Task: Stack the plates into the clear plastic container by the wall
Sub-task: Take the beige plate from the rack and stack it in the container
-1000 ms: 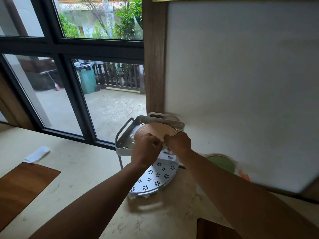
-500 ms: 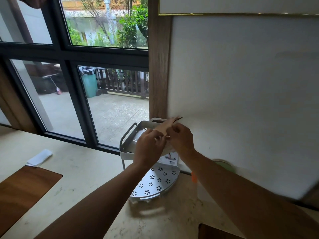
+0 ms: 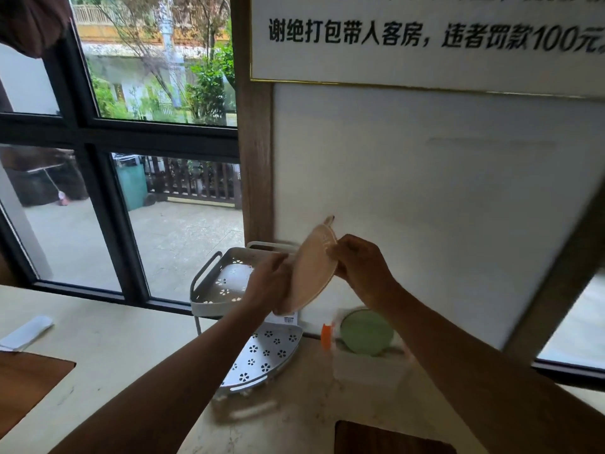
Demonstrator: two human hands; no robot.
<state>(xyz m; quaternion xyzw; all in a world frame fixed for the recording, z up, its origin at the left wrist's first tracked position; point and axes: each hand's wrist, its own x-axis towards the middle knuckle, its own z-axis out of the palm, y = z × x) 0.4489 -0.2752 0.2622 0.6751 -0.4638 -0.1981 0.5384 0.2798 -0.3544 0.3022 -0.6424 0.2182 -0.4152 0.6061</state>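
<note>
Now held in mid-air above the rack (image 3: 209, 290): 1 pink plate (image 3: 312, 273), tilted steeply on edge, long axis running from lower left to upper right. Left hand (image 3: 270, 283) pinching the lower left rim, right hand (image 3: 361, 268) pinching the upper right rim, both closed on it. Below and to the right, against the wall, the container (image 3: 366, 365) on the desk (image 3: 108, 348), with 1 green plate (image 3: 366, 332) standing inside. Probably next: down and right, right hand nearer and likely leading. Container walls blurred, opening hard to judge.
</note>
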